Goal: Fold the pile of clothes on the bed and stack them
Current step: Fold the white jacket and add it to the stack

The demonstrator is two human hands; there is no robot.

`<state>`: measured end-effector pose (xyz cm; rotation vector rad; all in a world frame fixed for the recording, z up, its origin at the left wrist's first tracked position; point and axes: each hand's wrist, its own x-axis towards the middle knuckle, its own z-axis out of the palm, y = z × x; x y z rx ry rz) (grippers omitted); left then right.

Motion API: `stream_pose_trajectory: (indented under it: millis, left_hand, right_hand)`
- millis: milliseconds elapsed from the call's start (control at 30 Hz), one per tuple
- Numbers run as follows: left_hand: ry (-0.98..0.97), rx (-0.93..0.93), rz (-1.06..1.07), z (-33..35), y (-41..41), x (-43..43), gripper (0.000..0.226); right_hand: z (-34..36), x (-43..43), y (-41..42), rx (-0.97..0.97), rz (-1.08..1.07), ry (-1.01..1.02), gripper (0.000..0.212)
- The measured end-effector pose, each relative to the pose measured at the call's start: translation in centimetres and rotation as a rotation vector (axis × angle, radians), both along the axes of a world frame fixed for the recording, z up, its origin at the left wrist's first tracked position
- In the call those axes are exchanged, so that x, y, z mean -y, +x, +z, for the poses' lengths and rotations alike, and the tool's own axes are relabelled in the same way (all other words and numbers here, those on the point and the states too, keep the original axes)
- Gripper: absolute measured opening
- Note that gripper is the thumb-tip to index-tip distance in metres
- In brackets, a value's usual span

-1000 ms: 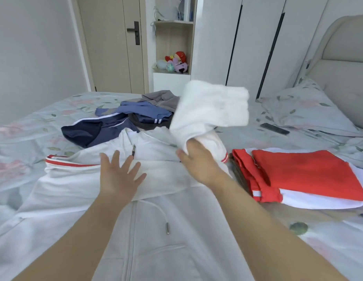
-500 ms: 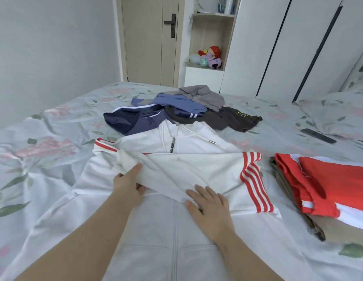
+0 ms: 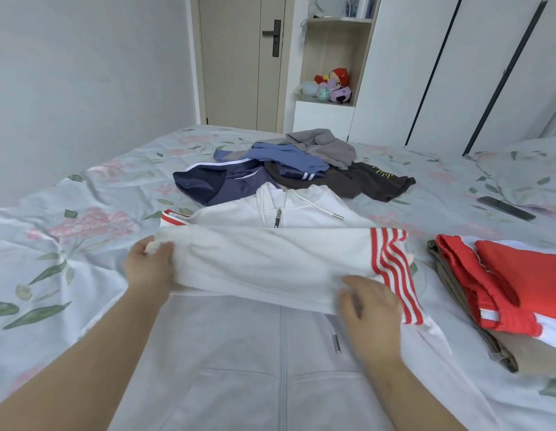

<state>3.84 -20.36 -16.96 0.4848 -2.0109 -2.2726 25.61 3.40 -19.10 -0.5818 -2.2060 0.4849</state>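
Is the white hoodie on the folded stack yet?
No, the white hoodie lies spread on the bed beside the folded stack, the left hand gripping its sleeve.

The bed (image 3: 84, 194) carries one white hoodie (image 3: 239, 353), one folded stack (image 3: 519, 275), one pillow (image 3: 525, 169) and four loose garments (image 3: 289, 160). Two hands show: left hand (image 3: 147, 269), right hand (image 3: 371, 312).
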Motion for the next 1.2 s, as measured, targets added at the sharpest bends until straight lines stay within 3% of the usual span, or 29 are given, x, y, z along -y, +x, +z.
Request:
stream_pose_trajectory:
  millis: [100, 200, 300, 367, 433, 533, 667, 733, 833, 1100, 1200]
  left_hand:
    - [-0.397, 0.040, 0.011, -1.4, -0.1, 0.9, 0.042]
    - [-0.841, -0.017, -0.074, -1.1, 1.0, -1.2, 0.064]
    - [-1.440, -0.318, -0.240, -1.7, 2.5, -4.1, 0.067]
    - [-1.610, -0.412, -0.508, -2.8, 3.5, -5.8, 0.060]
    - [-1.570, -0.293, -0.735, -3.6, 3.9, -6.8, 0.057]
    - [-1.554, -0.239, -0.768, -4.1, 3.9, -7.3, 0.055]
    - [-1.563, -0.258, -0.736, -4.8, 3.9, -7.1, 0.055]
    - [-1.556, -0.261, -0.735, -5.0, 3.8, -7.1, 0.055]
    - [-1.546, -0.275, -0.745, -5.1, 3.5, -7.1, 0.056]
    - [-1.543, -0.312, -0.722, -5.6, 3.3, -7.2, 0.056]
    - [-1.544, -0.319, -0.714, -5.6, 3.2, -7.2, 0.056]
  right_hand:
    - [0.2, -2.5, 1.2, 0.227, -0.283, -0.074, 0.033]
    - [0.0, -4.5, 2.0, 0.420, -0.378, -0.259, 0.050]
    - [-0.6, -6.1, 2.4, 0.383, -0.303, -0.278, 0.039]
    - [-0.7, -7.3, 2.9, 0.257, -0.298, -0.320, 0.027]
    - [-0.5, -8.5, 3.1, 0.223, -0.379, -0.401, 0.022]
    - [-0.2, -10.0, 2.2, 0.318, -0.462, -0.488, 0.023]
    - [2.0, -10.7, -1.5, 0.051, -0.296, -0.659, 0.043]
    - [3.2, -11.6, -3.4, 0.033, -0.187, -0.772, 0.052]
    - [4.6, -13.2, -5.4, 0.064, -0.063, -0.885, 0.018]
    - [4.4, -15.3, -7.3, 0.203, 0.034, -0.779, 0.025]
    - [4.1, -15.6, -7.4, 0.234, -0.020, -0.753, 0.030]
